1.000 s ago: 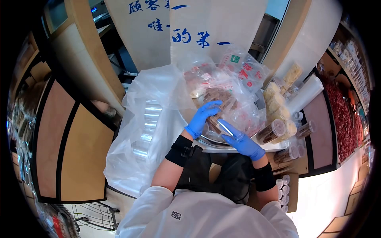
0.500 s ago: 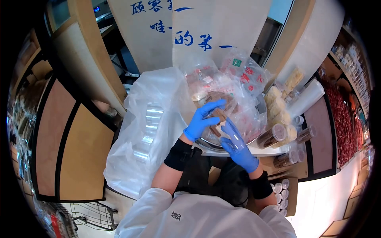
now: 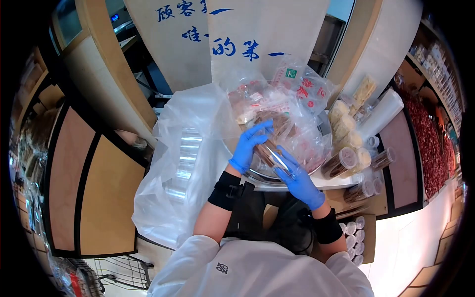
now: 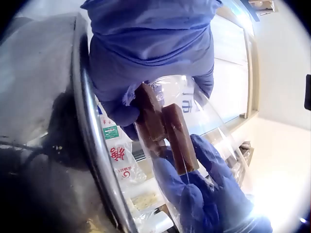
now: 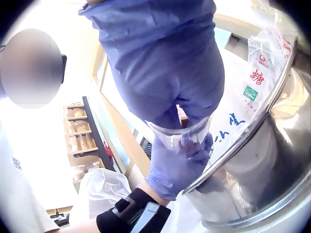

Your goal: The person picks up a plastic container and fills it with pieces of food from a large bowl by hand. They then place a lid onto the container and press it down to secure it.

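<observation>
In the head view, my blue-gloved left hand [image 3: 247, 147] meets my gloved right hand [image 3: 303, 184] over the front of a large metal basin [image 3: 252, 174]. The right hand grips a clear plastic jar [image 3: 278, 159] between its fingers and thumb. Brown sticks [image 4: 180, 138], thick and square-edged, lie lengthwise inside the clear plastic in the left wrist view. My left fingers and thumb are curled at the sticks' upper ends, right by the jar's mouth. More brown pieces [image 3: 276, 121] lie in the basin among clear bags [image 3: 307, 148] with red print.
On the right stand filled jars, some with brown sticks [image 3: 340, 162], others with pale contents [image 3: 349, 143], beside a white roll [image 3: 383, 116]. A plastic sheet bag [image 3: 163, 188] holding clear empty jars [image 3: 187, 158] lies left. A box of lidded jars [image 3: 363, 247] stands below right.
Half a second ago the left hand held brown sticks just off the jar. The jar has since tilted toward that hand, and sticks now show inside it.
</observation>
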Available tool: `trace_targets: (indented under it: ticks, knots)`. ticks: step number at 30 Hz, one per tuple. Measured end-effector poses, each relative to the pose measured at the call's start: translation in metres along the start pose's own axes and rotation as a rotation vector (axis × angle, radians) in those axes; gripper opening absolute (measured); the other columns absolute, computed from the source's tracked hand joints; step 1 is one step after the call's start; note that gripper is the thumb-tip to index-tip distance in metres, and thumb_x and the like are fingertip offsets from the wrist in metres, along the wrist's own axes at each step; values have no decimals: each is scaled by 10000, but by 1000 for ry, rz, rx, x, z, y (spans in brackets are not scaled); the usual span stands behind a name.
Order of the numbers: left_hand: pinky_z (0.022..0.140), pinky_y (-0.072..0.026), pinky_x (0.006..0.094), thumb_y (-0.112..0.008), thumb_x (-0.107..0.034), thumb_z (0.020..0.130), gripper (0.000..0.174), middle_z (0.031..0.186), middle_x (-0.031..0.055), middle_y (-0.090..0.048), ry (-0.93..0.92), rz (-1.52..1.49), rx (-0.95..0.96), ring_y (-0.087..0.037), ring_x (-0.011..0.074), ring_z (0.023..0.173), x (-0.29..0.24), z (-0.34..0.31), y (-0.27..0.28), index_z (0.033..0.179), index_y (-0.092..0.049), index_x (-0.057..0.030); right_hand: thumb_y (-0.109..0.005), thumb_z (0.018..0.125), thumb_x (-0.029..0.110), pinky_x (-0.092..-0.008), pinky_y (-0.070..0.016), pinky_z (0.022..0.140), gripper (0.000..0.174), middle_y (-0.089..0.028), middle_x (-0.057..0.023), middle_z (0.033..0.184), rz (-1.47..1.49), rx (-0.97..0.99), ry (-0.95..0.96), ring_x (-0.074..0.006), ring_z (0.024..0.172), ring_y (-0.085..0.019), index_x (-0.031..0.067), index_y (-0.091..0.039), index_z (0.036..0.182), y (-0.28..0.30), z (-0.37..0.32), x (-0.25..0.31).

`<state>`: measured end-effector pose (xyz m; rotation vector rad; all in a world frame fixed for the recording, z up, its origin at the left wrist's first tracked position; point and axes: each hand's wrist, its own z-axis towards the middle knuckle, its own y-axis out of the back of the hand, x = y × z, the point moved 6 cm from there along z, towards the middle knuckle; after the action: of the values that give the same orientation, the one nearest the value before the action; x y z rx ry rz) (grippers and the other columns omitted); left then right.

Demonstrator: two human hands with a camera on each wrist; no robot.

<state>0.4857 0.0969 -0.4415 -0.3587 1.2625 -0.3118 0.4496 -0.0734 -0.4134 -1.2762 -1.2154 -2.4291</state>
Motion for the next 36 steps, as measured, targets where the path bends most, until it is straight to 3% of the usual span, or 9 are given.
trace_targets:
  ticks: [5,7,12,16,18,21,27,33,36]
  knots:
    - [990,-381,286,-579,-182,812,424,1164,93,-621,83,-80,-32,-560,169,1071,14,-4,2,1188,-608,12,-474,927,45,-357,-345,1054,480,-367,-209,1441,7,108,-42,-317,1280,-442,84,-409,1401,3,-8,3]
    - [995,-383,303,-555,-245,837,446,1176,107,-611,103,-13,-15,-558,185,1086,21,-1,6,1189,-590,28,-446,920,17,-357,-341,1058,498,-366,-210,1443,-4,133,-91,-317,1283,-441,69,-386,1412,5,-12,0]
    - [989,-381,310,-538,-251,848,403,1183,96,-611,138,-10,-32,-553,172,1079,26,2,7,1131,-613,26,-392,880,-39,-369,-298,1087,543,-331,-197,1472,-157,261,106,-335,1316,-395,-10,-332,1419,2,-18,4]
    - [943,-396,277,-564,-211,833,361,1128,76,-634,190,-53,6,-561,150,1011,26,1,3,1102,-641,19,-406,887,-27,-374,-294,1092,546,-362,-206,1449,-167,242,113,-334,1320,-389,-7,-320,1425,-1,-12,9]
    - [944,-397,280,-563,-215,836,370,1121,75,-635,199,-86,-32,-562,149,1009,27,0,3,1114,-635,19,-429,883,-14,-383,-327,1072,506,-426,-214,1396,-35,30,114,-340,1294,-418,8,-398,1387,4,-7,9]
    - [946,-398,285,-561,-221,840,372,1118,73,-634,175,-106,-91,-563,151,1008,23,0,3,1117,-632,18,-451,870,-8,-402,-392,1016,438,-514,-215,1301,-14,-77,65,-359,1222,-484,26,-508,1303,14,-7,10]
    - [950,-398,290,-556,-218,846,350,1127,81,-631,164,-126,-71,-563,164,1018,24,1,6,1087,-634,23,-446,836,-31,-413,-462,921,402,-609,-189,1153,-384,117,24,-366,1103,-560,32,-588,1207,9,-15,7]
    - [957,-395,295,-559,-217,843,346,1088,80,-633,146,-117,-25,-567,165,1010,20,1,3,1088,-635,15,-407,814,-73,-410,-420,993,553,-496,-225,1313,-200,113,212,-372,1193,-502,47,-460,1351,3,-8,32]
    - [952,-401,295,-564,-218,839,360,1056,68,-635,174,-110,-20,-569,158,996,24,2,2,1108,-628,12,-405,793,-90,-412,-395,1022,619,-410,-233,1392,-272,218,178,-381,1241,-457,40,-389,1399,-1,-8,23]
